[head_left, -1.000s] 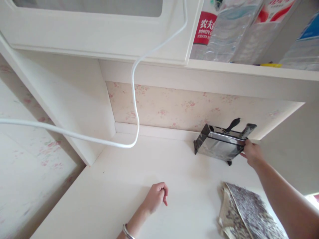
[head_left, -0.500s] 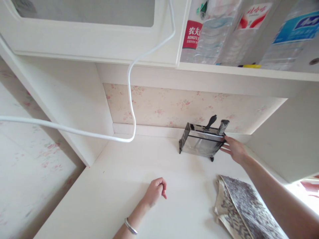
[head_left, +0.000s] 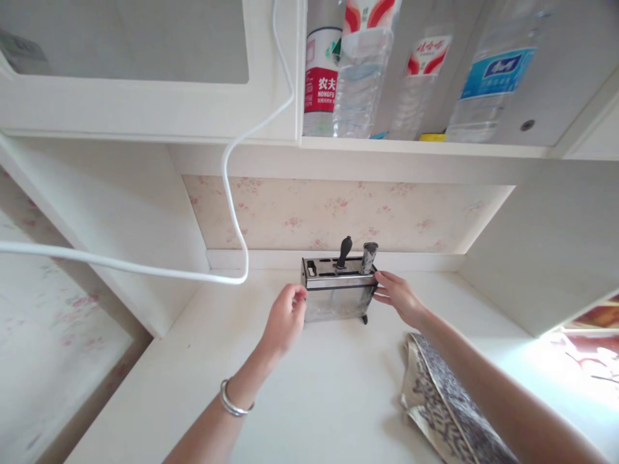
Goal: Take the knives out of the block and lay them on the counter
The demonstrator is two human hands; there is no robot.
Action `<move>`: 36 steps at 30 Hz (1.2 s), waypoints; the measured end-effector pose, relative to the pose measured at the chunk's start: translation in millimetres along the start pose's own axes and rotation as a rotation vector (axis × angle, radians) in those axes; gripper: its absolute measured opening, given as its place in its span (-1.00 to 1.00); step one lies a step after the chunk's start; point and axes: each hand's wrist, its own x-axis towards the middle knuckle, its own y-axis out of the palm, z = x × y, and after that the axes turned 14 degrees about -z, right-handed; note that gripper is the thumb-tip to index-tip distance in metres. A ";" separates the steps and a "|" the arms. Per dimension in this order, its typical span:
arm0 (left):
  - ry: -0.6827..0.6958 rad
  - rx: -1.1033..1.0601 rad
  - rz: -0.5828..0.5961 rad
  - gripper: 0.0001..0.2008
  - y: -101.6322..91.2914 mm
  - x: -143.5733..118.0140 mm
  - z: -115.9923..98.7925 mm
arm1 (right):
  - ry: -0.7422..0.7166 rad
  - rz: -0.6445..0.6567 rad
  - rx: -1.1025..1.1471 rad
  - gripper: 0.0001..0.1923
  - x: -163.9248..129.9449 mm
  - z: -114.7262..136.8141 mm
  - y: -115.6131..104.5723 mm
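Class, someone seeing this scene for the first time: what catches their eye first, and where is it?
A shiny metal knife rack stands at the back of the white counter, the left hand and right hand touching its two ends. A white cable loops down at left.

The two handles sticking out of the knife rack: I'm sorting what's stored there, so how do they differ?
The black handle is dark, slim and curved, leaning slightly right; the silver handle is metallic, thicker and straighter. The black one stands nearer the middle of the knife rack, the silver one at its right end, beside the right hand. Both rise from the rack's top slots, blades hidden. The left hand touches the rack's left end.
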 end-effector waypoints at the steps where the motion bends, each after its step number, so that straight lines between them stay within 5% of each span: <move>1: 0.093 0.043 -0.026 -0.84 -0.5 11.2 -11.4 | 0.000 0.018 -0.002 -0.70 -5.3 -0.3 4.1; 7: 0.456 0.363 0.022 -0.73 23.6 54.9 -38.7 | -0.001 0.137 -0.038 -0.63 -33.2 2.4 20.7; 14: 0.339 0.506 0.110 -0.83 41.4 74.7 -39.0 | 0.020 0.144 -0.004 -0.57 -43.8 0.8 15.4; 25: 0.484 0.195 0.008 -0.81 -11.6 117.3 -132.9 | -0.026 0.110 -0.010 -0.62 -54.4 -12.3 14.6; 31: 0.556 0.117 0.052 -0.79 -38.8 107.3 -167.8 | -0.386 -0.086 -0.359 -0.53 -58.8 -10.9 21.2; 36: 0.682 0.162 -0.013 -0.75 -60.7 78.9 -161.3 | -0.685 -0.146 -0.549 -0.47 -62.9 13.8 28.0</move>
